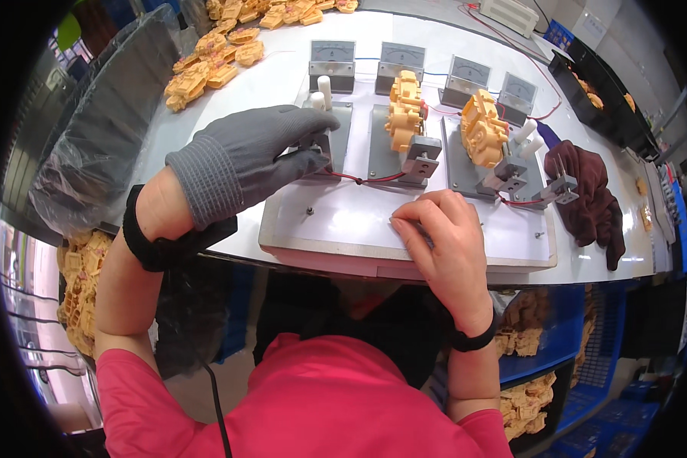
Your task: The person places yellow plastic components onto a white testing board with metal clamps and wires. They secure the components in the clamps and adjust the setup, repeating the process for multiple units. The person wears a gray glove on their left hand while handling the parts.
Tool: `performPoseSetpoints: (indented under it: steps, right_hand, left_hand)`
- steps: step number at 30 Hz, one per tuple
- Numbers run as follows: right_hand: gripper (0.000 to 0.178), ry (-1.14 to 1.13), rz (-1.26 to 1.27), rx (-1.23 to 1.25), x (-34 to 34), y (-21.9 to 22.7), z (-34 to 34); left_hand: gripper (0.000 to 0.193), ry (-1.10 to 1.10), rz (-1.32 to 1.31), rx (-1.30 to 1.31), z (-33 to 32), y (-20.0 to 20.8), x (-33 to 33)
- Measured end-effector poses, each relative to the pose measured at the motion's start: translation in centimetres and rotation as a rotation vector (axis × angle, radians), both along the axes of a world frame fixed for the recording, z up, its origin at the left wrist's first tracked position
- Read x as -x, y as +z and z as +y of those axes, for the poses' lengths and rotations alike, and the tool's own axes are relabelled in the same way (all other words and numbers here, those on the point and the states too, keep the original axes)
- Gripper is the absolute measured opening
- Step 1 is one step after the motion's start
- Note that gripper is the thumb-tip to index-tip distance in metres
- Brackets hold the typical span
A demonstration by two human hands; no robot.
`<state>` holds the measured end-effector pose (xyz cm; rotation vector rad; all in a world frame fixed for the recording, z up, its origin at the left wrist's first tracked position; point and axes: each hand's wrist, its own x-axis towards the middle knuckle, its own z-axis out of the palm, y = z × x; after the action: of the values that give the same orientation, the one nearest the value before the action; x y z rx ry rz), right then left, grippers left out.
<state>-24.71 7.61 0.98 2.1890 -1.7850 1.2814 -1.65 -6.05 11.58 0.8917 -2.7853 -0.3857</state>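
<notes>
My left hand [263, 149], in a grey knitted glove, is closed around the small metal block at the front of the leftmost test fixture [340, 137]. Two white pegs [324, 90] stand behind its fingers; the block is mostly hidden. My bare right hand [446, 237] rests on the front of the white board [336, 217], its fingers curled in and thumb near the index finger, with nothing visible in them. On the middle fixtures sit a yellow plastic housing [406, 113] and another yellow housing [484, 131]. The rightmost fixture [528, 179] has white pegs and no housing on it.
Analog meters [333, 55] line the board's back, with red wires in front. Yellow parts [198, 76] are heaped at the back left beside a plastic-lined bin [91, 137]. A dark brown glove [588, 191] lies at right, near a black tray [599, 99]. Blue crates [542, 351] stand below.
</notes>
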Motion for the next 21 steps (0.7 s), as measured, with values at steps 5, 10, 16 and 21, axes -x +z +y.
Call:
performPoseSetpoints:
  steps: [5, 10, 16, 21]
  right_hand:
    - [0.01, 0.01, 0.034, 0.022, 0.1, -0.1, 0.0]
    - [0.011, 0.008, 0.04, 0.031, -0.2, 0.0, 0.0]
    - [0.021, -0.037, -0.056, -0.029, -0.7, 0.0, 0.5]
    - [0.043, -0.066, -0.303, 0.058, -0.6, -0.3, 0.7]
  left_hand:
    - [0.044, 0.032, -0.006, -0.057, 0.3, 0.5, 0.2]
    - [0.043, 0.026, 0.001, -0.042, 0.3, 0.4, 0.0]
    - [0.041, 0.008, 0.014, -0.015, 0.0, -0.2, -0.3]
    - [0.04, 0.004, 0.039, -0.046, 0.1, -0.1, -0.3]
